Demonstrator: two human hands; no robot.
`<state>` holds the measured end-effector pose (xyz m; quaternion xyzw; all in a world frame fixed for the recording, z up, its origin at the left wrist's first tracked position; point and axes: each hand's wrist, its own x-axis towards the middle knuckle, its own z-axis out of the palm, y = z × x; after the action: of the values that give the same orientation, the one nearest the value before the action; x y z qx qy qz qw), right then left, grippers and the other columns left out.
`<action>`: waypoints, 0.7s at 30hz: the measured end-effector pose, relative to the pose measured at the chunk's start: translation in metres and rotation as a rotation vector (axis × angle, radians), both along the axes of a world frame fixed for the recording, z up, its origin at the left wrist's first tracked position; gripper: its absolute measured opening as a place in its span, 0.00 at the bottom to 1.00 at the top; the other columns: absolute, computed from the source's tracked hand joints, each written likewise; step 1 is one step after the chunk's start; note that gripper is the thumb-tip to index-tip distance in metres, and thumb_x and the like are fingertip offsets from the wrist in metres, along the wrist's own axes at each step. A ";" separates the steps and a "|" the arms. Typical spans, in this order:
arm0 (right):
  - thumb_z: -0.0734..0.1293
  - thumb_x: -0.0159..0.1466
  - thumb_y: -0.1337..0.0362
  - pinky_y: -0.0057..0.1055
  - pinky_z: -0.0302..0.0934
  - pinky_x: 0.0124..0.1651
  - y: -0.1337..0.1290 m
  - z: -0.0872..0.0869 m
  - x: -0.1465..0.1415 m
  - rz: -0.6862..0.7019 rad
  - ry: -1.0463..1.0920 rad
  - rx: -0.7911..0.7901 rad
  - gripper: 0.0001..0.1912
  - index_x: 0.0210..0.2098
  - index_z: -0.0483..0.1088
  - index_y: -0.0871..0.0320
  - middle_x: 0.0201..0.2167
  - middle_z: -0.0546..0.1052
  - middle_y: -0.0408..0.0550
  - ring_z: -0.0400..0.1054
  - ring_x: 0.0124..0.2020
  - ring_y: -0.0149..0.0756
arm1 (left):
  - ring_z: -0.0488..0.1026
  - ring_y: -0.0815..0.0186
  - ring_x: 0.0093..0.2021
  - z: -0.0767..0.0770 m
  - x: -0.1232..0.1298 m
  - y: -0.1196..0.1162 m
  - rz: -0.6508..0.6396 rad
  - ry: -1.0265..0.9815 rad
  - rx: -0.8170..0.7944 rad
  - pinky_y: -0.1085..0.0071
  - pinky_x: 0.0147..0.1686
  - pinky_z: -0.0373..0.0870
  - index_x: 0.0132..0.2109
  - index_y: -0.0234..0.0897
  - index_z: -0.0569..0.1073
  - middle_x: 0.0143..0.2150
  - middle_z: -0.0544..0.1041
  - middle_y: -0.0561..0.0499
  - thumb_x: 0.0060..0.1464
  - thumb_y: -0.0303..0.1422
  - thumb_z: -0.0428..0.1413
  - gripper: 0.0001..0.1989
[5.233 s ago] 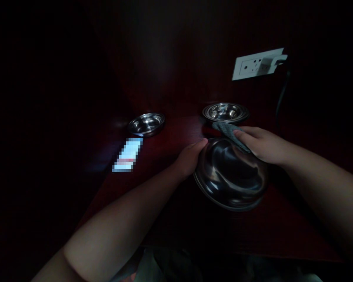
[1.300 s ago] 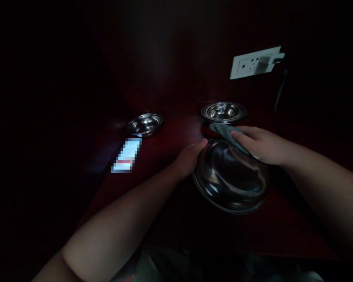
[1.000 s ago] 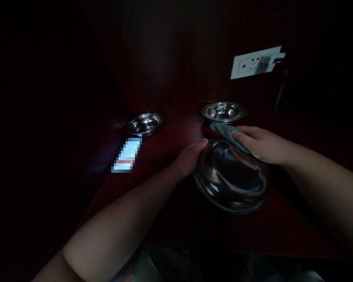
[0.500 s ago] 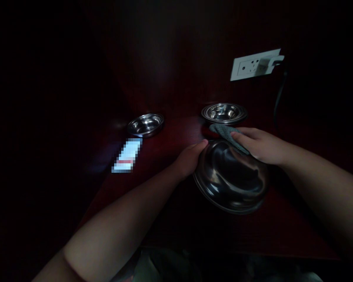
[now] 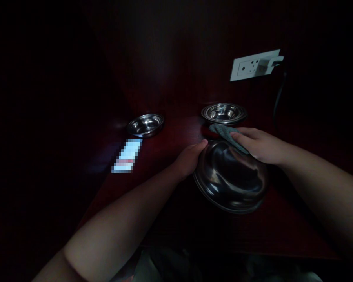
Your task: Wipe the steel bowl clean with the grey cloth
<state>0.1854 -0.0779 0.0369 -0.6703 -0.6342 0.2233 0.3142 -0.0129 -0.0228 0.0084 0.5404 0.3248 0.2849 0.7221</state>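
A shiny stainless steel bowl (image 5: 232, 180) is tilted above the dark red table, its rounded underside toward me. My left hand (image 5: 192, 158) grips its left rim; the thumb shows on the edge and the other fingers are hidden behind it. In my right hand (image 5: 259, 145) is a folded grey-green cloth (image 5: 226, 135), pinched under the thumb and lying against the bowl's upper far edge. Just beyond the cloth stands a stack of smaller steel bowls (image 5: 223, 113).
Another steel bowl (image 5: 146, 125) sits at the left back, beside a lit, pixelated phone-like screen (image 5: 127, 156). A white wall socket (image 5: 254, 65) holds a plug, and its dark cable (image 5: 279, 96) hangs on the right. The table's (image 5: 170, 135) surroundings are very dark.
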 end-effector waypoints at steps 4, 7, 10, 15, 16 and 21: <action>0.55 0.66 0.48 0.39 0.65 0.36 -0.001 0.002 -0.002 -0.023 -0.016 -0.022 0.24 0.38 0.75 0.58 0.29 0.78 0.50 0.72 0.31 0.43 | 0.76 0.62 0.37 -0.001 0.000 0.002 -0.013 0.006 0.004 0.65 0.44 0.67 0.36 0.36 0.77 0.33 0.80 0.48 0.57 0.45 0.52 0.17; 0.55 0.67 0.49 0.39 0.65 0.40 -0.002 0.004 -0.003 -0.018 -0.025 -0.017 0.23 0.36 0.74 0.58 0.32 0.79 0.51 0.73 0.34 0.44 | 0.76 0.62 0.37 -0.002 0.000 0.002 -0.011 0.015 0.019 0.65 0.44 0.67 0.35 0.36 0.77 0.33 0.80 0.48 0.57 0.45 0.52 0.17; 0.55 0.67 0.50 0.40 0.65 0.43 -0.003 0.005 -0.003 -0.007 -0.053 -0.007 0.22 0.35 0.73 0.57 0.32 0.78 0.51 0.73 0.36 0.44 | 0.76 0.63 0.36 -0.001 0.000 0.002 -0.013 0.010 0.030 0.65 0.43 0.67 0.34 0.36 0.76 0.33 0.80 0.48 0.58 0.45 0.52 0.17; 0.55 0.66 0.49 0.39 0.65 0.41 -0.003 0.006 -0.001 -0.005 -0.064 0.004 0.21 0.34 0.72 0.55 0.32 0.78 0.51 0.73 0.35 0.45 | 0.76 0.62 0.37 0.001 0.000 0.000 -0.007 0.013 0.033 0.65 0.44 0.67 0.35 0.35 0.77 0.33 0.80 0.48 0.58 0.45 0.52 0.17; 0.55 0.66 0.49 0.39 0.65 0.41 -0.002 0.006 -0.001 -0.004 -0.061 -0.001 0.21 0.34 0.72 0.55 0.33 0.78 0.51 0.73 0.35 0.45 | 0.75 0.62 0.37 0.001 0.000 0.000 -0.006 0.010 0.030 0.65 0.44 0.67 0.35 0.36 0.77 0.33 0.80 0.48 0.57 0.45 0.52 0.17; 0.55 0.66 0.49 0.39 0.65 0.38 -0.001 0.004 -0.002 -0.007 -0.046 -0.011 0.22 0.34 0.73 0.57 0.30 0.78 0.51 0.72 0.32 0.43 | 0.75 0.64 0.35 0.001 -0.001 0.000 -0.020 -0.012 0.002 0.65 0.43 0.67 0.33 0.36 0.76 0.32 0.80 0.49 0.58 0.44 0.52 0.17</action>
<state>0.1834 -0.0792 0.0412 -0.6792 -0.6375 0.2102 0.2968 -0.0135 -0.0230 0.0091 0.5426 0.3146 0.2814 0.7262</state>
